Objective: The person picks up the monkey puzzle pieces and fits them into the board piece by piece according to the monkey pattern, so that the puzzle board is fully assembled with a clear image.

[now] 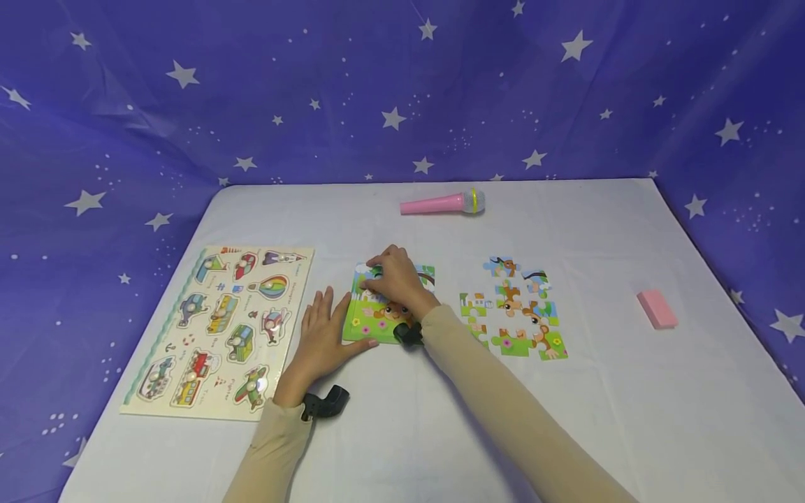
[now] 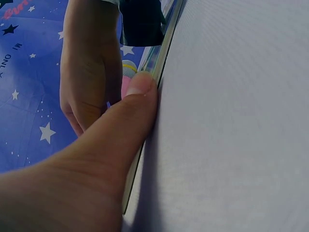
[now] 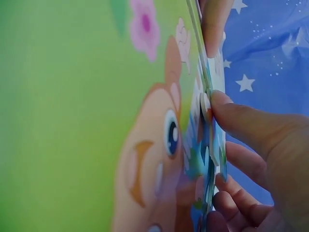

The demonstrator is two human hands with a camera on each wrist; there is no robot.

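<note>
A small jigsaw board (image 1: 377, 330) with a green field, flowers and a monkey picture lies in the middle of the table. My left hand (image 1: 323, 339) rests at its left side with the fingers stretched out; the thumb lies along the near edge. Over the board's upper left part, my right hand (image 1: 400, 281) pinches a jigsaw piece (image 3: 215, 140) between thumb and fingers, low against the board. The hand hides part of the picture beneath it. To the right of the board lie several loose jigsaw pieces (image 1: 501, 267) with monkey, house and flower parts, some partly behind the right forearm.
At the left stands a large cream peg puzzle (image 1: 216, 269) with vehicle shapes, close to the left hand. A pink toy microphone (image 1: 434, 205) lies at the back. A pink block (image 1: 657, 309) sits at the far right. Starry blue cloth (image 1: 352, 84) hangs behind the white table.
</note>
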